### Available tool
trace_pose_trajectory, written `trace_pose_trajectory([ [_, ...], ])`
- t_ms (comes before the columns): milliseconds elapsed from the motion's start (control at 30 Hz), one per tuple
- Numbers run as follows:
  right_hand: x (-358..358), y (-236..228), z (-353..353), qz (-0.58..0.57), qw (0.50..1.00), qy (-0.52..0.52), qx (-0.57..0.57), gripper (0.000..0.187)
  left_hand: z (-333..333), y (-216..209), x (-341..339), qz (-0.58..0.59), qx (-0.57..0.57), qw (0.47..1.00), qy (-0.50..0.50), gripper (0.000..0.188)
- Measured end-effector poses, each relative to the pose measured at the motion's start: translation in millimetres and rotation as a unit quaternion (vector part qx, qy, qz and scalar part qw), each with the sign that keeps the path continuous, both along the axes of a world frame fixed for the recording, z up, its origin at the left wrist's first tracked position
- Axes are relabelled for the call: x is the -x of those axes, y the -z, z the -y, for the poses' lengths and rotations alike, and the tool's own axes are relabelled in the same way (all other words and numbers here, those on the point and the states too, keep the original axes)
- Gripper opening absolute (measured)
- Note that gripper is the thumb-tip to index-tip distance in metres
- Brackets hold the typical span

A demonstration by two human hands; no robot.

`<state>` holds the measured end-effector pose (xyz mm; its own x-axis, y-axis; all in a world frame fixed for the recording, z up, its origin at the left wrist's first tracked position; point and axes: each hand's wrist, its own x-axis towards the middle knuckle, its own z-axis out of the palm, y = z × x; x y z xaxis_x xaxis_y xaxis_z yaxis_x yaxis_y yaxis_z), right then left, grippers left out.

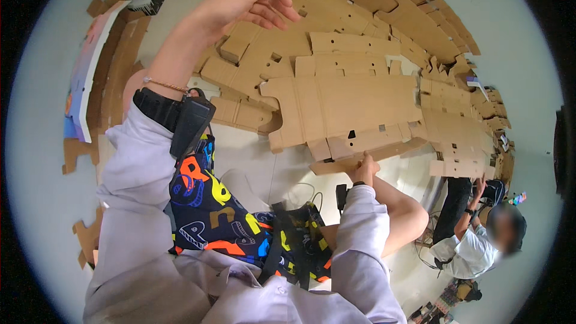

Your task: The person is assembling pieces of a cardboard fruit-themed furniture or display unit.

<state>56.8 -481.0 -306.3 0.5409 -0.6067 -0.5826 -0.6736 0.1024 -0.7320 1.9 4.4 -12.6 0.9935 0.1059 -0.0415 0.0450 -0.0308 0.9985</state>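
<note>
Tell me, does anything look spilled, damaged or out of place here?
No spill shows. What looks odd is the flattened cardboard beyond the right hand: pieces overlap untidily at different angles across the pale floor, though their small cut-outs look neat rather than torn.

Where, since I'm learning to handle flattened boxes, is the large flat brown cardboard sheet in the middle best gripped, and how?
Probably by its near edge, coming from the person's side. The large flat brown cardboard sheet turns a thin edge toward the person there, where the bare right hand is; its far side lies among other sheets.
</note>
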Motion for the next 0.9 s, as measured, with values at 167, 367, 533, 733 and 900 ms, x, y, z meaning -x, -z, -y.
trace_pose_trajectory([
  [167,3,13,7,0.045,0.958,-0.081,-0.27,0.041,4,1,-2,-0.018,-0.009,1.0,0.002,0.034],
  [367,27,45,-27,0.05,0.994,-0.093,0.025,0.045,13,2,-5,-0.055,-0.014,0.998,0.009,0.036],
  [533,-12,-24,-69,0.249,0.943,-0.158,0.151,0.035,16,4,-11,-0.061,-0.003,0.998,0.029,0.035],
  [733,-44,-178,-73,0.443,0.877,-0.167,0.083,0.023,23,3,-14,-0.07,0.013,0.996,0.047,0.034],
  [900,-102,-274,-10,0.537,0.83,-0.118,0.09,0.032,25,0,-12,-0.057,0.001,0.997,0.051,0.035],
])
